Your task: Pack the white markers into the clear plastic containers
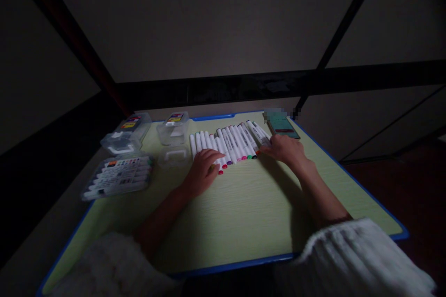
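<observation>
A row of white markers [234,144] lies side by side across the table, with coloured ends such as red, purple, pink and green towards me. Over the left part of this row rests my left hand [203,172], its fingers stretched over the barrels and its thumb apart, hiding several marker ends. My right hand [287,149] is at the right end of the row, its fingers closed round the near ends of a few white markers [258,132] that lie at a slant. The exact number in its grip is hidden.
A phone [283,125] lies at the back right, just beyond my right hand. On the left stand two clear plastic boxes [173,133] [131,131], a clear lid-like piece [173,156] and a clear case of markers [120,174]. The light-green table [223,227] has a blue edge.
</observation>
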Motion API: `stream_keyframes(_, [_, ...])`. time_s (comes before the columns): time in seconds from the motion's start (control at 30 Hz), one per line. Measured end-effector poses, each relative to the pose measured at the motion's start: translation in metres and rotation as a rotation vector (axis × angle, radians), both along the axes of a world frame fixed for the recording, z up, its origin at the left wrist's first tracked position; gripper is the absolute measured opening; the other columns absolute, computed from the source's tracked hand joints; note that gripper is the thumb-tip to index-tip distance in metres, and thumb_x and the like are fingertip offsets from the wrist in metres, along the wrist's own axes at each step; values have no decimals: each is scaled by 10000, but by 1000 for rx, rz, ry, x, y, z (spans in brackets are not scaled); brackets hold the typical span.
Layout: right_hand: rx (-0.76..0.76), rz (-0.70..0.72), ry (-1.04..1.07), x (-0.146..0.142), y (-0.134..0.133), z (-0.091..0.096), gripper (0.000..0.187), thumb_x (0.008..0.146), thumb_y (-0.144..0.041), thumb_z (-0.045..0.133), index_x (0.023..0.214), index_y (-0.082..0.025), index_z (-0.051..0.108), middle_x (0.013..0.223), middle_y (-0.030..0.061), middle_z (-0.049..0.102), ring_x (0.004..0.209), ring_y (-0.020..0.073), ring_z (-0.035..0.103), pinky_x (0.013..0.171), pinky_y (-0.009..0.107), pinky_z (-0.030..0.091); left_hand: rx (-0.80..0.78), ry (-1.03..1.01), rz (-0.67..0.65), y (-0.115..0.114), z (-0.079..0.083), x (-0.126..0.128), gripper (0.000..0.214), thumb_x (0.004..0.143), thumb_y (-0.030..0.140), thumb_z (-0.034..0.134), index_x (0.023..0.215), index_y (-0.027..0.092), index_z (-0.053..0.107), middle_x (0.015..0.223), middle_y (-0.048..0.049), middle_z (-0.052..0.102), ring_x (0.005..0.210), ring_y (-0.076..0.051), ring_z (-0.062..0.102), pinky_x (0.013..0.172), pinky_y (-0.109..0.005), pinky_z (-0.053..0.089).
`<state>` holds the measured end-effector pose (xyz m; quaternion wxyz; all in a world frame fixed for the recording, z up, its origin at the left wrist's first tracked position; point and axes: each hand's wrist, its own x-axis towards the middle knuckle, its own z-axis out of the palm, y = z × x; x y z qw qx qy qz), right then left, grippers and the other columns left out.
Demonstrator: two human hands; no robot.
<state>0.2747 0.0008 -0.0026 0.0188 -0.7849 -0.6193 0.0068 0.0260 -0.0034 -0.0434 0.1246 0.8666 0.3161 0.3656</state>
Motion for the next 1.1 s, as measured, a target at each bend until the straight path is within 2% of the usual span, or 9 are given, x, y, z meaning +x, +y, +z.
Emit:
stream_keyframes(0.1, [9, -10, 5, -2, -1, 6, 430, 760, -462, 493, 930, -109, 672, 895, 194, 679, 798, 286, 648, 605, 308, 430, 39, 111, 5, -2, 2, 2, 261, 786, 138, 453, 1008, 161, 590, 980, -80, 624, 967, -216, 518, 911, -422, 382])
stream_keyframes(0.23, [17, 15, 48, -11, -2, 10, 419, 761, -463, 471, 899, -117, 664, 898, 181, 681, 771, 282, 646, 558, 290, 397, 80, 248, 10, -8, 5, 4, 277, 787, 145, 471, 1039, 182, 580, 1032, -62, 630, 1029, -224, 508, 1028, -506, 238])
stream_keyframes(0.37, [11, 114, 168, -29, -4, 8, 358, 756, -447, 453, 807, -156, 656, 845, 127, 687, 705, 227, 626, 499, 257, 332, 121, 333, 13, -12, 6, 6, 265, 813, 189, 475, 1057, 192, 579, 1074, -62, 627, 1058, -234, 500, 1056, -530, 177])
stream_keyframes(0.47, [10, 191, 238, -43, -6, 5, 353, 748, -456, 455, 785, -161, 645, 794, 101, 683, 655, 192, 602, 480, 248, 299, 131, 365, 30, -13, 6, 7, 274, 814, 199, 485, 1073, 183, 573, 1093, -66, 622, 1076, -239, 491, 1068, -532, 157])
stream_keyframes(0.63, [-6, 240, 295, -54, -10, 1, 356, 742, -462, 461, 767, -156, 641, 764, 94, 672, 632, 172, 579, 485, 245, 294, 128, 382, 22, -13, 6, 9, 302, 815, 206, 493, 1107, 180, 565, 1120, -68, 616, 1091, -248, 477, 1064, -544, 177])
stream_keyframes(0.87, [-27, 249, 281, -62, -14, 1, 372, 751, -485, 471, 769, -157, 645, 778, 110, 679, 674, 202, 609, 505, 256, 329, 125, 389, 10, -12, 2, 9, 334, 817, 226, 507, 1148, 208, 549, 1145, -65, 604, 1118, -263, 457, 1057, -563, 185])
stream_keyframes(1.1, [-9, 248, 267, -70, -18, 2, 395, 759, -501, 450, 795, -164, 652, 827, 123, 690, 740, 232, 630, 553, 271, 374, 114, 421, 18, -13, 3, 10, 259, 824, 225, 494, 1071, 164, 539, 1102, -77, 608, 1133, -259, 451, 1075, -526, 197])
